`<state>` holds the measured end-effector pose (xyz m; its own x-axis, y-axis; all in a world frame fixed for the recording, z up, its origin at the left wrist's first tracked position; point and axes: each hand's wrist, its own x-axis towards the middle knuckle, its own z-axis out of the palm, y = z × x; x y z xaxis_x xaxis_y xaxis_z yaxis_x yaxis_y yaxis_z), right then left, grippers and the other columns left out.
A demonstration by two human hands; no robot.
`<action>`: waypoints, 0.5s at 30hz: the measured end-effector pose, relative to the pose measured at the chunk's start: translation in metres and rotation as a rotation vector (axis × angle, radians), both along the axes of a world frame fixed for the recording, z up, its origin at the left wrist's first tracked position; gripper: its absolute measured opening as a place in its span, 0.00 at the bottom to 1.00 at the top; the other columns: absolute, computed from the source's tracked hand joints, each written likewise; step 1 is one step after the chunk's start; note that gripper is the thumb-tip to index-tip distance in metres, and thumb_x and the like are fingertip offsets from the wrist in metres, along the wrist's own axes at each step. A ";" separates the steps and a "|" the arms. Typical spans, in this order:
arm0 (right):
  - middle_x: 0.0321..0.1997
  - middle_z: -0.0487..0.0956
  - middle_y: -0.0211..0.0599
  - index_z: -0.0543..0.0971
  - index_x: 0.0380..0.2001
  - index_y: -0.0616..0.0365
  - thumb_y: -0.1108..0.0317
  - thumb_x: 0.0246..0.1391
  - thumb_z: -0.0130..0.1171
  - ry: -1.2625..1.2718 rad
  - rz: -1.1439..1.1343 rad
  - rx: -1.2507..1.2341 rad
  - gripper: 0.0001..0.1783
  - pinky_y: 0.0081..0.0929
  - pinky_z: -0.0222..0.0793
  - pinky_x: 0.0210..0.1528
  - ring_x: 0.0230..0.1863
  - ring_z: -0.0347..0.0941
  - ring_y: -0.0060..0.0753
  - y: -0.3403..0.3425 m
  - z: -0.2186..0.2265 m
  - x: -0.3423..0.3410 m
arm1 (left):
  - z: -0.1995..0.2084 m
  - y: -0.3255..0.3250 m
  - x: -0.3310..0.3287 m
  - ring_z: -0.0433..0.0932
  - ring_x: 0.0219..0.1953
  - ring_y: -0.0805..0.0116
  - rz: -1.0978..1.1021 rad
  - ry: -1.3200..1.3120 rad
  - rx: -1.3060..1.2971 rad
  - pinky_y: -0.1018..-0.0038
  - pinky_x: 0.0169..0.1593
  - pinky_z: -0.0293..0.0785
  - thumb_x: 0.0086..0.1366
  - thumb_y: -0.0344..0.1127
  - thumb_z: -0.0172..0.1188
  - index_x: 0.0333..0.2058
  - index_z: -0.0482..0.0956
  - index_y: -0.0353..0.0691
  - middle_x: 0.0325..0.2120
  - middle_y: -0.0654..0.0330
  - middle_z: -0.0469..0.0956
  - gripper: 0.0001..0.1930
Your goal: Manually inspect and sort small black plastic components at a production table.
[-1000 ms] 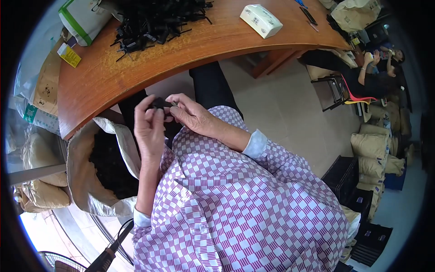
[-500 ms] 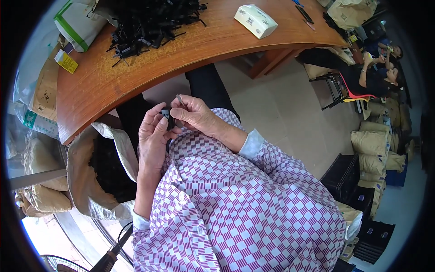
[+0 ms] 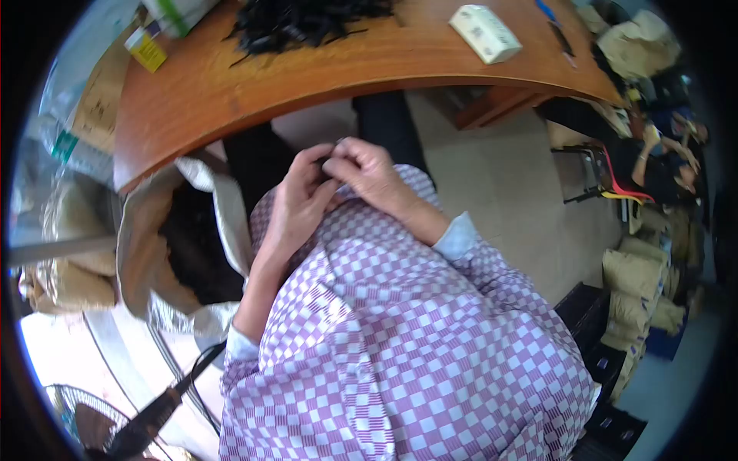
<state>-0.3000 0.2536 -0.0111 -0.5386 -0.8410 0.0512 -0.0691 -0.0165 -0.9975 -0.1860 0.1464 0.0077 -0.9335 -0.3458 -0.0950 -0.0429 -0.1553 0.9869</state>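
Observation:
My left hand (image 3: 301, 201) is closed, thumb and fingers pinching a small black plastic part (image 3: 326, 163). Most of that part is hidden by the fingers. Against it presses my right hand (image 3: 370, 175), its fingers curled and the thumb touching the part. A tiny dark tip shows at the right fingertips, too blurred to name. Both hands meet above my lap, just short of the table edge.
On the wooden table (image 3: 192, 115) lie a heap of black plastic parts (image 3: 304, 24), a tissue pack (image 3: 486, 34) and a yellow box (image 3: 146, 51). An open sack (image 3: 142, 253) holding black pieces stands at my left. A fan (image 3: 84, 415) is lower left; people sit far right.
The view has shifted, so the table sits higher. My hands have drawn together; the black part and the thin grey piece in my right fingers, visible before, are now mostly covered.

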 end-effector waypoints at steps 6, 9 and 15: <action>0.24 0.66 0.25 0.72 0.35 0.59 0.56 0.66 0.41 -0.080 0.088 0.060 0.18 0.14 0.61 0.26 0.25 0.63 0.14 0.005 0.017 0.003 | -0.009 -0.012 0.003 0.77 0.30 0.74 0.043 0.089 0.003 0.81 0.32 0.75 0.64 0.21 0.48 0.51 0.60 0.34 0.28 0.59 0.72 0.16; 0.24 0.68 0.27 0.71 0.37 0.61 0.59 0.66 0.40 0.076 0.105 0.070 0.16 0.15 0.62 0.27 0.26 0.65 0.16 0.002 0.009 0.004 | -0.009 -0.012 0.004 0.77 0.30 0.74 0.039 0.078 -0.004 0.80 0.33 0.76 0.65 0.22 0.47 0.48 0.60 0.34 0.29 0.58 0.73 0.14; 0.26 0.74 0.38 0.69 0.38 0.63 0.65 0.65 0.41 0.256 0.124 0.146 0.12 0.20 0.67 0.29 0.28 0.71 0.24 -0.004 0.006 0.006 | -0.014 -0.015 0.003 0.77 0.28 0.74 0.048 0.033 -0.182 0.79 0.31 0.76 0.64 0.21 0.48 0.45 0.60 0.36 0.27 0.57 0.73 0.12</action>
